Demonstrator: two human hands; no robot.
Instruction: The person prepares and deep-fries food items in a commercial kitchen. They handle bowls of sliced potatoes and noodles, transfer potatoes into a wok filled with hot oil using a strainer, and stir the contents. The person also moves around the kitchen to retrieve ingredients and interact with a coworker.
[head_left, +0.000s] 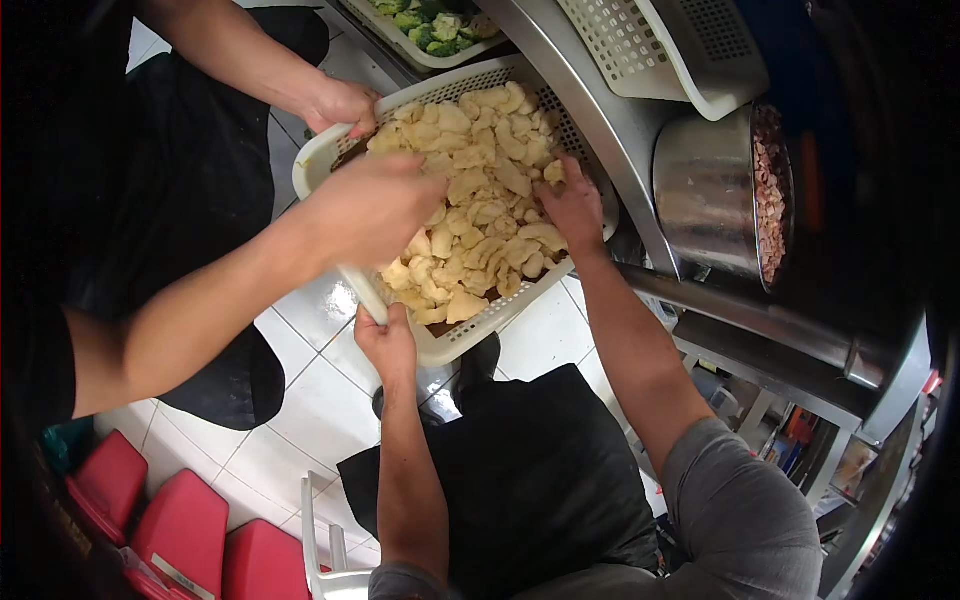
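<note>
A white perforated plastic basket (450, 346), tilted in view, holds a heap of pale yellow, battered-looking food pieces (480, 202). My left hand (386, 337) grips its near rim, thumb on top. Over the basket's right side, my right hand (576, 204) has a small pale piece (554, 172) between thumb and fingers, just at the heap. A co-worker reaches in from the left. One of their hands (341, 106) holds the far left rim; the other hand (382, 202), blurred, is above the heap and covers part of it.
A steel counter edge (592, 120) runs along the right, bearing a steel pot (705, 195) of chopped pinkish food and another white basket (637, 52). Broccoli (435, 30) fills a container at the top. Red bins (180, 525) and a white plastic chair (337, 581) stand lower left on tiles.
</note>
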